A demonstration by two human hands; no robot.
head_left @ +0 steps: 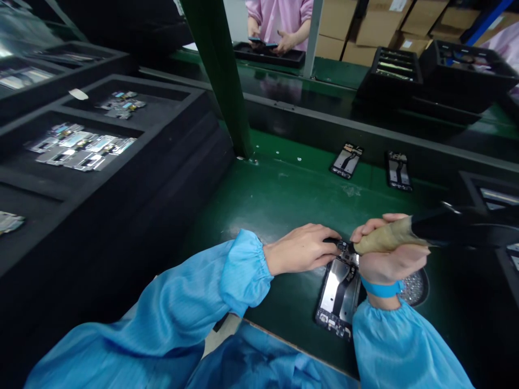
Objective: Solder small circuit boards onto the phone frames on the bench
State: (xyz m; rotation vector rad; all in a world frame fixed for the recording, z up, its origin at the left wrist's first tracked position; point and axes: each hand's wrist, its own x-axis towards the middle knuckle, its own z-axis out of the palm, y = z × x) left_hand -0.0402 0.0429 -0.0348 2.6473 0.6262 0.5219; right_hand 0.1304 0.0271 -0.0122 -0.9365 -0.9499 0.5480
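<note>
One thin frame (pixel 339 294) lies flat on the near worktop (pixel 284 189), your left hand (pixel 302 249) pinching its far end, your right hand (pixel 389 259) wrapped round the screwdriver (pixel 425 231); it's likely light, stiff, fragile, so hold its edges.

Green bench (pixel 284 200); on it a silver-and-black frame (pixel 338 294). Over it blue sleeves (pixel 227 281), blue wristband (pixel 381 288), tan-taped black screwdriver (pixel 389 237). Left of it black trays (pixel 121 205); beyond, pink coat (pixel 279 16).
</note>
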